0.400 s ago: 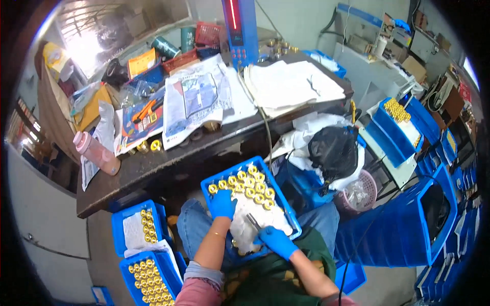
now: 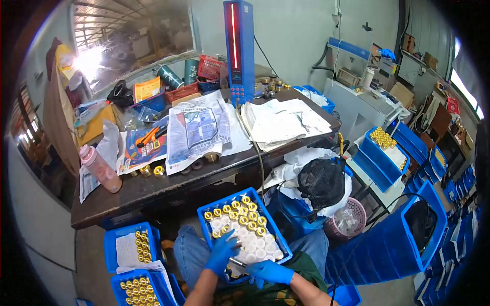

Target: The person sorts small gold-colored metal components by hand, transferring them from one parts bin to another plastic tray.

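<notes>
A blue plastic tray (image 2: 284,244) rests across my lap, holding rows of round brass fittings (image 2: 244,220) and many white round shapes (image 2: 260,244) at its near right. Over its near left part, my left hand (image 2: 220,256), in a blue glove, is closed on a small metal fitting (image 2: 238,244) that the fingers partly hide. My right hand (image 2: 270,272), also gloved in blue, grips a slim dark metal rod (image 2: 237,262) at the near edge. The rod's tip points toward the left hand, and the two hands are close together.
Two blue trays of brass fittings (image 2: 138,290) stand at my lower left. Ahead, a dark table (image 2: 204,176) carries papers, a pink bottle (image 2: 100,169) and a blue upright gauge (image 2: 240,51) with a red light column. To the right are a pink basket (image 2: 351,219) and stacked blue bins (image 2: 383,250).
My left hand has drawn back from the far left rows toward me and now has a small fitting. The right hand with the rod has moved nearer to it. The view has tilted up.
</notes>
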The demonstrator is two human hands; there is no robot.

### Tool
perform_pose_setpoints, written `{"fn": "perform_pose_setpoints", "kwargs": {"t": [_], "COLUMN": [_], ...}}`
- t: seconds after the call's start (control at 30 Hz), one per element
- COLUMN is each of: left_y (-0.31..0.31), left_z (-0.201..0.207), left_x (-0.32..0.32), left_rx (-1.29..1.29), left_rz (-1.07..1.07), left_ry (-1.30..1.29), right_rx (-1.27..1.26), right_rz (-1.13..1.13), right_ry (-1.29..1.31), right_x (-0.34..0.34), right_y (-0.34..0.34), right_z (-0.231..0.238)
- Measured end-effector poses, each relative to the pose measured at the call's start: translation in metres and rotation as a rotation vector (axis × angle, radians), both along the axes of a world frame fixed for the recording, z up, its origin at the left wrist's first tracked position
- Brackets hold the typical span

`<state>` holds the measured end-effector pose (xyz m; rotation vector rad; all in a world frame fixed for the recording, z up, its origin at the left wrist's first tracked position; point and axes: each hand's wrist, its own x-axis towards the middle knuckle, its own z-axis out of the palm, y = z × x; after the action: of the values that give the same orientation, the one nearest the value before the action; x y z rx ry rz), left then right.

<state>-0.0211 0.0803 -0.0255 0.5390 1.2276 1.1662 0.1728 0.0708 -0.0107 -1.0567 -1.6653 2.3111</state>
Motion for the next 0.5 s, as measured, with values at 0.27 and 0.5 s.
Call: {"fn": "perform_pose_setpoints", "kwargs": {"t": [0.27, 0.5], "left_y": [-0.067, -0.081], "left_z": [0.025, 0.084], "left_x": [-0.006, 0.006], "left_rx": [0.247, 0.2], "left_rz": [0.199, 0.148], "left_ry": [-0.309, -0.328], "right_rx": [0.179, 0.022], "right_rz": [-0.141, -0.093], "right_ry": [0.086, 0.034], "right_x": [-0.04, -0.033], "right_y": [-0.043, -0.045], "right_z": [0.012, 0.071]}}
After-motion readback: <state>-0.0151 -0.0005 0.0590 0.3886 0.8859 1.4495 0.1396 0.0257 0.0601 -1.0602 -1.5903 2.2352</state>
